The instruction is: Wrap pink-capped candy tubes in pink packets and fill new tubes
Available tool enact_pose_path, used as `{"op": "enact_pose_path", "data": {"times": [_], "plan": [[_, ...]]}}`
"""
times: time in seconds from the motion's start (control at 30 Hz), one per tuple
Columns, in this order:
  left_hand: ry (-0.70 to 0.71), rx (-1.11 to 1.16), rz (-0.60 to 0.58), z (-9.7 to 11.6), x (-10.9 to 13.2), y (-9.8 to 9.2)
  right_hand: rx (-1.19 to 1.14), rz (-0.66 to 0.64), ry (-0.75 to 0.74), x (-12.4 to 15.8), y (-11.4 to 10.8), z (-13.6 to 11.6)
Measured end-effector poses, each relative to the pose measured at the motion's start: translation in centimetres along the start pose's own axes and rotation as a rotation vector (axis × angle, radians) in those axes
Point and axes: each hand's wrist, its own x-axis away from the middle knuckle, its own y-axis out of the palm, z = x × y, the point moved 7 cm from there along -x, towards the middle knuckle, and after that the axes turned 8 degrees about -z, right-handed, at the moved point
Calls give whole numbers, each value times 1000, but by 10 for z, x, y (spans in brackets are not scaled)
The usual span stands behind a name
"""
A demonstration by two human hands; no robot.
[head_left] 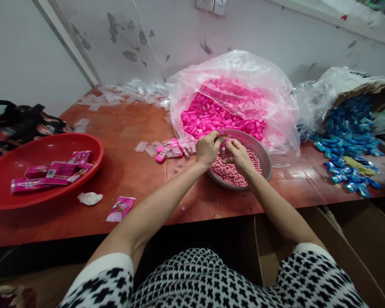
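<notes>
Vial [226, 154] held upright above steel bowl [260, 149]
Left hand [207, 149] pinches its top, right hand [240, 157] grips its side; pink beads [235, 170] below.

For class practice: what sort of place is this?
Probably a packing workshop: a clear plastic bag of pink caps, a round metal bowl of pink balls, a red plastic basin of pink packets.

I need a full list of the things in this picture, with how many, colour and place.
table: one, reddish-brown, across the view
metal bowl: one, silver, centre, holding pink balls
plastic bag: one, clear, behind bowl, holding pink caps
round tray: one, red, table's left, holding pink packets
paper sack: one, white-brown, right, spilling blue items
small clear bottle: one, between hands
left hand: one, bare, on bottle's top
right hand: one, bare, gripping bottle
</notes>
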Motion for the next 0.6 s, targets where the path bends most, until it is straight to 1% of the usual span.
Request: {"op": "enact_pose_path", "data": {"times": [0.07,0.2,0.3,0.37,0.47,0.5,0.53,0.6], "plan": [[10,-22,0,1,-4,-1,19,-15,6,-3,-3,-2],[-2,-3,41,3,-10,-3,31,-16,54,-7,-6,-5],[110,-31,-20,13,-15,4,48,-35,34,-6,-7,-10],[142,-8,-62,15,-18,7,57,-41,-6,-5,-8,-15],[80,138,-76,9,-22,7,51,-62,-18,-3,-11,-18],[63,214,-104,7,-23,8,43,-70,-5,-3,-12,-17],[48,304,-152,5,-25,10,33,-77,11,-3,-14,-17],[16,486,-286,2,-26,17,20,-88,35,-3,-18,-16]]}}
